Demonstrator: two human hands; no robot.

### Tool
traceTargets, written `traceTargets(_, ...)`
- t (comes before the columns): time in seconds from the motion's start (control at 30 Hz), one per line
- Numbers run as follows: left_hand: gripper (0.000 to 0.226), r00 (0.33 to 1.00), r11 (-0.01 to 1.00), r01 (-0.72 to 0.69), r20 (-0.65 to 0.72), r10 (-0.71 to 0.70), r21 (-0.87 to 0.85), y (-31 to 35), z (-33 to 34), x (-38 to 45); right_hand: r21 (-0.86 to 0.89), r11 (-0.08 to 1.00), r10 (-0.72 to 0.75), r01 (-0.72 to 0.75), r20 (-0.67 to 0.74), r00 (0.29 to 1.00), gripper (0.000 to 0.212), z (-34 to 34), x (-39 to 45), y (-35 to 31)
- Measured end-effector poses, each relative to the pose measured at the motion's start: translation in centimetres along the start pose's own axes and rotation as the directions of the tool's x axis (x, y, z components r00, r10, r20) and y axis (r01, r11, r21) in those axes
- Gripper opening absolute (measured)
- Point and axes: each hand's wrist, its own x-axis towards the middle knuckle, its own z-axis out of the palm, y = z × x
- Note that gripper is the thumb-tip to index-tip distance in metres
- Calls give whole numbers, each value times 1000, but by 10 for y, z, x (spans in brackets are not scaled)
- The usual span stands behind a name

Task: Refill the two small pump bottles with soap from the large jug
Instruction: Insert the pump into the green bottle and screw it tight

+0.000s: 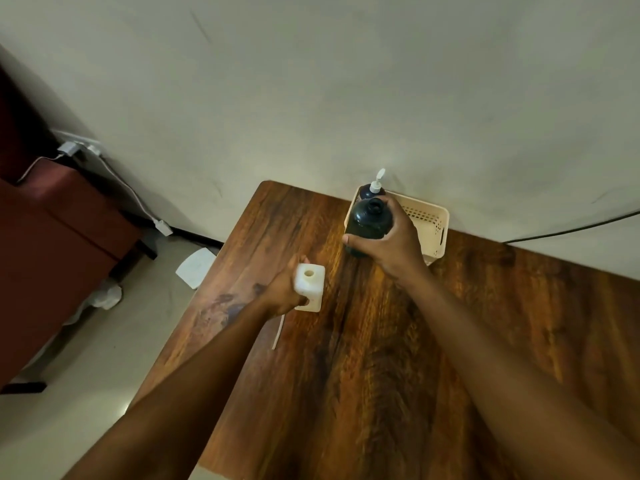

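The right hand point(391, 242) grips an uncapped dark bottle point(367, 220) beside a cream basket point(433, 223). The left hand point(284, 289) clasps a white jug point(310, 284) on the wooden table point(381, 358).

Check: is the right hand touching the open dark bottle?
Touching. The head view shows the right hand wrapped around the open dark bottle, thumb and fingers pressed against its sides.

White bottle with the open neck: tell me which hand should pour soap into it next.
Probably the right hand: it already grips the uncapped dark jug beside the white bottle, which the left hand holds on the table.
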Motion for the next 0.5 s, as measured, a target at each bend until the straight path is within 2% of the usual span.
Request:
traceTargets(0.13,86,999,999,-37,-10,37,-25,-6,3,1,23,1000,7,-7,-8,1000,78,-4,-4,3)
traceTargets(0.23,109,998,998,-58,-41,57,-38,9,2,-5,30,1000,9,-8,-31,999,77,-14,-9,2)
traceTargets(0.3,114,993,996,-92,-73,90,-16,25,-2,-6,32,999,12,-11,-44,999,77,-24,-13,2)
traceTargets(0.37,109,988,992,-123,-91,123,1,45,-5,-6,39,999,16,-14,-60,998,75,-39,-20,2)
traceTargets(0.5,77,957,973,-196,-191,217,123,97,8,2,56,998,47,-42,-107,993,75,-79,-33,9)
